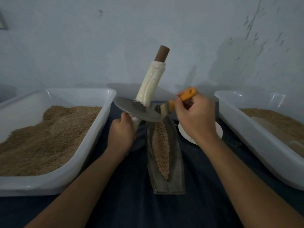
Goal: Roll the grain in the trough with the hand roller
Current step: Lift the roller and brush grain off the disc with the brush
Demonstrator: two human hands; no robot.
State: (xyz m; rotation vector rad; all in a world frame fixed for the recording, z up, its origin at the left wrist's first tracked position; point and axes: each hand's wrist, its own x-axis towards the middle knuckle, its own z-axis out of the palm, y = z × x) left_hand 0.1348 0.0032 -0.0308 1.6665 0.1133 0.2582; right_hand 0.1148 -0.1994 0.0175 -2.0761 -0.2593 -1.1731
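Nearest, the metal trough (171,163) lies lengthwise on the dark cloth (131,203) between the forearms, a narrow ridge of crushed grain (162,145) running along its middle. Beyond its near half the left hand (122,132) is wrapped round the lower, cloth-bound handle of the hand roller (139,111), holding it lifted and tilted with its metal disc above the trough's far end; the right hand (195,117) curls round the orange handle of a scraper (179,101), whose blade meets the disc's edge. To either side stand white tubs, the left tub (92,145) heaped with brown grain, the right tub (233,112) holding a shallower layer; a small white dish (185,134) sits under the right wrist.
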